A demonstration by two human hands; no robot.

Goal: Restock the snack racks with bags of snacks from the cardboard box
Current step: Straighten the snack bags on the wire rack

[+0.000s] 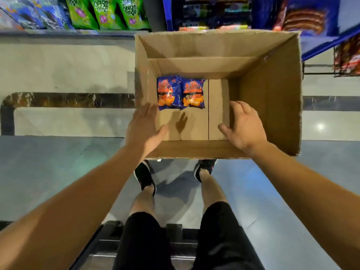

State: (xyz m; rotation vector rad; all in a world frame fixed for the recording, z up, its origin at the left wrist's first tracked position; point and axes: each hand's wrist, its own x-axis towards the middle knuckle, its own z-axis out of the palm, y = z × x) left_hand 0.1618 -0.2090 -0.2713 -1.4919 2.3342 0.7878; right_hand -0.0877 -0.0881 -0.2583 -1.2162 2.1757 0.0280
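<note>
An open cardboard box point(272, 98) stands on the floor in front of me. Two blue snack bags with orange print lie side by side on its bottom at the left: one bag point(168, 93) by the left wall, the other point(193, 93) beside it. My left hand point(145, 127) reaches over the box's near left corner with fingers straight, just short of the left bag. My right hand point(243, 127) hovers inside the box over its bare right half, fingers relaxed and spread, holding nothing.
Green onion-ring bags point(109, 12) and blue bags point(39, 14) hang on a rack at the top left. Another rack with blue shelves and red packets point(346, 55) is at the top right. My legs and shoes point(145, 176) stand just behind the box.
</note>
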